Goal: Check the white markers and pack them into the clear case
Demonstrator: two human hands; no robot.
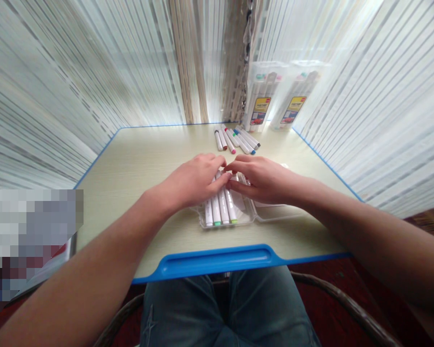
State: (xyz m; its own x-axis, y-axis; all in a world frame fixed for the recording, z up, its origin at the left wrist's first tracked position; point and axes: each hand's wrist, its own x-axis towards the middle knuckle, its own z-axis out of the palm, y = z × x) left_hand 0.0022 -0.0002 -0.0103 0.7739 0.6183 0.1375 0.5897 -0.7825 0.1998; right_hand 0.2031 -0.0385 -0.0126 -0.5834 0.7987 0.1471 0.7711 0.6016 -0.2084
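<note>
A clear plastic marker case (246, 219) lies open on the table in front of me. In its left half several white markers (224, 207) lie side by side, some with green or lime ends showing. My left hand (202, 177) reaches over their upper ends, its thumb and fingers closed near the rightmost marker (231, 206). Right beside it, my right hand (258, 177) has its fingertips pinched at the same marker's upper end. The fingertips of both hands meet there, and they hide the top ends of the markers.
Loose white markers (235, 140) with coloured ends lie in a group farther back. Two clear marker cases (260, 101) with yellow labels stand upright at the back right. The table (137, 164) has a blue rim and a blue front tray (217, 260). Striped curtains (130, 62) hang behind.
</note>
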